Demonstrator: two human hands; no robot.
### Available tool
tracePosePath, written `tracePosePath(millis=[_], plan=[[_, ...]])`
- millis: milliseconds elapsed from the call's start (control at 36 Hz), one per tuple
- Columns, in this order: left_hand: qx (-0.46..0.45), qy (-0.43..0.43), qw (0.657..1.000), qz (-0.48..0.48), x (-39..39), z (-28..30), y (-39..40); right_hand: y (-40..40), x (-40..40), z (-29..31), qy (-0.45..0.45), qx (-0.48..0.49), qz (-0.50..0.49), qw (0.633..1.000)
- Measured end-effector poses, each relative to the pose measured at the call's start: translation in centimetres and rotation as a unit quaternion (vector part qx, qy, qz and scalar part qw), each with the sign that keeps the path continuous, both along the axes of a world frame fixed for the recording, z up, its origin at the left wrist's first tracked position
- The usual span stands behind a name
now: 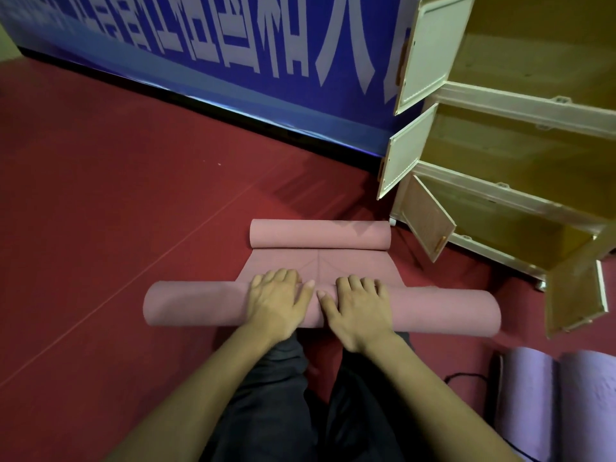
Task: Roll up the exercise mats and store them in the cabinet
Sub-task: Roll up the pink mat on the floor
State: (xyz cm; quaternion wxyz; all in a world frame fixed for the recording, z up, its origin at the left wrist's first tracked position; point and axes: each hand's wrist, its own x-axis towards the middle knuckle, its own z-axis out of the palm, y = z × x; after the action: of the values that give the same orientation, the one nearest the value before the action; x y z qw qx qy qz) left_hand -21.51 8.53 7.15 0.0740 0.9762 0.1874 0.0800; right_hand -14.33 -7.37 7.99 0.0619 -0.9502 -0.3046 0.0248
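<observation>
Dark trousers (266,405) fill the bottom of the view, so the person seems to kneel or crouch just behind the pink mat (196,306). To the right of the knees, near the corner, lies a purple mat (566,395), partly rolled from both sides as far as can be told, with a black cable (466,376) beside it; it is probably waiting its turn.

Both hands rest on top of the near roll of the pink mat, side by side at its middle. The left hand (276,298) lies flat with fingers spread and draped forward over the roll; the right hand (358,306) does the same, thumbs nearly touching. Neither grips anything: the palms press down, which would keep the roll tight and even as it is pushed away from the body.

Beyond the hands a short flat stretch of the mat remains, ending in a second, smaller roll at its far end. That curled end will likely need to be flattened or taken in for one neat roll.

Right of the mat stands the cabinet (520,105), doors open and shelves apparently free. Behind the mat stretches the red floor (116,178), up to a blue banner (216,45).
</observation>
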Motion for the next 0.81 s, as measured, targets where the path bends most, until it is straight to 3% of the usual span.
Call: tracePosePath(millis=[111, 389, 806], plan=[[0.032, -0.06, 0.996, -0.057, -1.4, -1.5, 1.2, 0.7, 1.0, 0.9, 0.028, -0.033, 0.019, 0.999], [0.064, 0.09, 0.994, -0.022, 0.8, 1.3, 1.9, 1.1, 1.5, 1.3, 0.043, -0.057, 0.01, 0.997], [-0.01, 0.213, 0.975, -0.06, 1.5, 4.9, 0.5, -0.2, 1.6, 2.8, 0.081, -0.058, 0.011, 0.995]])
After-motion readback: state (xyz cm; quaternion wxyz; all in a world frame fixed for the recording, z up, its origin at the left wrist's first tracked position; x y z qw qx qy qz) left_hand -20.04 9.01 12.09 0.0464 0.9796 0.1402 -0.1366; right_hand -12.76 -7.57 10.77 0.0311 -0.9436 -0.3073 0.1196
